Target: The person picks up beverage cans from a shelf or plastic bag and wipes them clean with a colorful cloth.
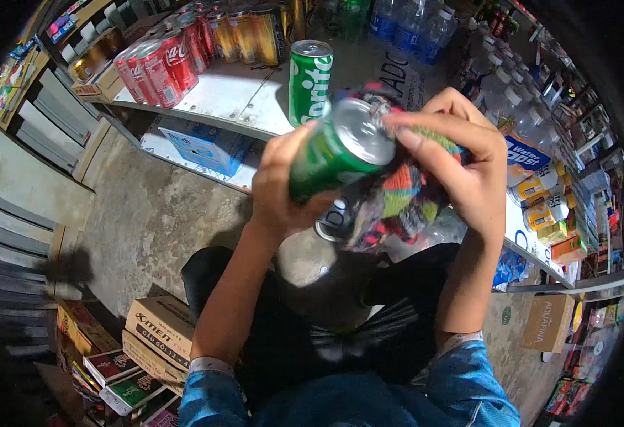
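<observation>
My left hand (278, 186) is wrapped round a green soda can (326, 160), tilted with its silver top facing up and right. A multicoloured knitted cloth (408, 196) hangs from my right hand (465, 142), whose thumb and fingers pinch it at the can's rim. Part of the cloth shows behind the can's top. Just beyond, a green Sprite can (310, 78) stands upright on the white shelf (244, 99). Motion blurs the held can's label and the cloth's edges.
Coca-Cola cans (162, 67) and gold cans (248, 35) stand at the shelf's back left. Water bottles (415, 28) are at the back, more bottles at right. A blue box (202, 149) sits on the lower shelf. Cardboard boxes (157, 327) lie on the floor at lower left.
</observation>
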